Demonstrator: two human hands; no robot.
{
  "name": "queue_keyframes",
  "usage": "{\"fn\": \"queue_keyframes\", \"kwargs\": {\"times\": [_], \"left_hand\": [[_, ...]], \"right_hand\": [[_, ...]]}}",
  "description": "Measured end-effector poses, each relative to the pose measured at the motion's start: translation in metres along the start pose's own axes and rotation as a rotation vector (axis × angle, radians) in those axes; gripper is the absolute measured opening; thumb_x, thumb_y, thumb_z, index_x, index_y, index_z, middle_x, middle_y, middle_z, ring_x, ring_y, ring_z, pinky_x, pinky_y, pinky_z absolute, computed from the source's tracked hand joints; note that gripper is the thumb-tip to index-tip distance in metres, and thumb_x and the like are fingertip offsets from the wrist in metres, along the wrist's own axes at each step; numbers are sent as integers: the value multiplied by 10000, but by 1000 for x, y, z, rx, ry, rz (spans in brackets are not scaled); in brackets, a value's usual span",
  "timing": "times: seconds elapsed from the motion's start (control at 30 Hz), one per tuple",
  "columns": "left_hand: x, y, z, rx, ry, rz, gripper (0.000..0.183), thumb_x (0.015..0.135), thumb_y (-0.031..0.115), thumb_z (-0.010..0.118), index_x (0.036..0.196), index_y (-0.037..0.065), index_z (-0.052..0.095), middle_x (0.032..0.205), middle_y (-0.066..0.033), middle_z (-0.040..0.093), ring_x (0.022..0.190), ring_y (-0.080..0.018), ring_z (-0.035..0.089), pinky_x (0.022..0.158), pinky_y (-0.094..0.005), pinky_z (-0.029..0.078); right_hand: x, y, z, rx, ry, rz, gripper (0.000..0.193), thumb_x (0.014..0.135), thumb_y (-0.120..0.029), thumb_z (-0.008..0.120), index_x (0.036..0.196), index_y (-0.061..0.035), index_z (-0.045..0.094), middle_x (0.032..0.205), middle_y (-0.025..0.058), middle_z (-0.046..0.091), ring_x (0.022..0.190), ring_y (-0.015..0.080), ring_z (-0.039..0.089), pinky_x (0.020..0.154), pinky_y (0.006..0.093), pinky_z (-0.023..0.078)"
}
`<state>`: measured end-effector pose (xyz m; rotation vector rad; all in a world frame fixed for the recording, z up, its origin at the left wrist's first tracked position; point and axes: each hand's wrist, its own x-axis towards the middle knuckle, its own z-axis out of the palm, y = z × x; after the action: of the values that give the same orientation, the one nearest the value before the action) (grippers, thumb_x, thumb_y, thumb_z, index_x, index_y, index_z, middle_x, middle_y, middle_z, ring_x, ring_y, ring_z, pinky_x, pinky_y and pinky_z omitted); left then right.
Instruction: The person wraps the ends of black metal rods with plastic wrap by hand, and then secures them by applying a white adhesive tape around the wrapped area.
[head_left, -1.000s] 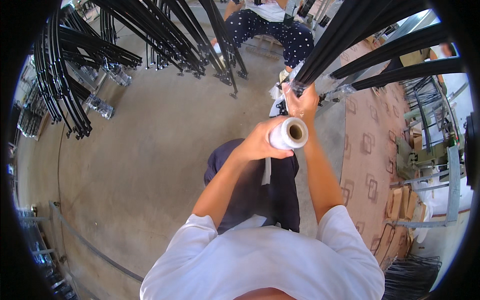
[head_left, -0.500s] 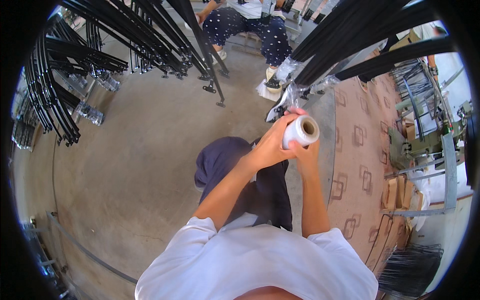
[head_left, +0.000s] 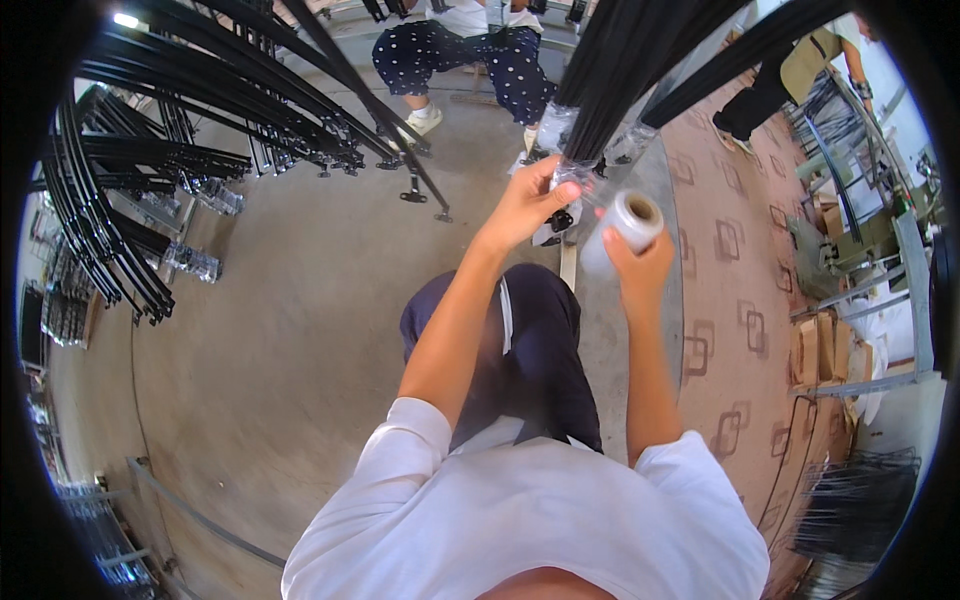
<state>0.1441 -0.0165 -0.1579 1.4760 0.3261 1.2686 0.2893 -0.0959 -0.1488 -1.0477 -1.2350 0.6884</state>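
Roll of clear stretch film (head_left: 628,225) has passed from left to right hand (head_left: 640,268), fingers clamped around it. Left hand (head_left: 528,205) is now gripping the black rod bundle (head_left: 612,75)'s wrapped end, far centre; another wrap turn looks underway.

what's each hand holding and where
Left hand grips the film-wrapped end of the black rod bundle; right hand holds the stretch-film roll around its side.

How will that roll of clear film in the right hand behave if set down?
The film roll is a round cylinder on a hollow core, so on its side it would probably roll. The right hand alone holds it up, so it seems light. Its glossy wrap looks slippery.
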Motion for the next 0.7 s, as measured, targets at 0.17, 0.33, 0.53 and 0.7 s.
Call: {"fn": "queue_keyframes", "kwargs": {"times": [0.17, 0.33, 0.53, 0.7], "left_hand": [[-25, 25, 3, 14, 72, -61, 335, 837, 308, 544, 1006, 18, 545, 849, -13, 577, 743, -61, 511, 609, -205, 414], [-31, 43, 2, 193, 199, 113, 306, 887, 300, 456, 1010, 29, 526, 894, 25, 499, 769, -43, 419, 656, -183, 345], [-38, 45, -4, 135, 280, 111, 324, 880, 305, 462, 983, 9, 547, 875, -32, 592, 803, -82, 523, 741, -226, 402], [-37, 37, 0, 141, 357, 135, 337, 880, 334, 454, 971, 21, 536, 833, -25, 585, 764, -77, 523, 688, -215, 408]], "right_hand": [[29, -14, 22, -52, -14, -149, 409, 638, -80, 688, 999, -26, 504, 916, 78, 575, 835, 144, 550, 733, 278, 434], [26, -16, 38, -221, -36, -290, 501, 597, -92, 709, 1031, -23, 469, 917, 110, 560, 851, 212, 558, 754, 306, 434], [1, -32, 21, -199, -15, -394, 527, 566, -74, 693, 1034, -21, 457, 934, 112, 540, 843, 210, 551, 748, 307, 433], [-20, -44, 11, -152, 9, -734, 574, 563, -86, 679, 1054, 5, 397, 878, 124, 540, 803, 201, 539, 739, 298, 434]]}}
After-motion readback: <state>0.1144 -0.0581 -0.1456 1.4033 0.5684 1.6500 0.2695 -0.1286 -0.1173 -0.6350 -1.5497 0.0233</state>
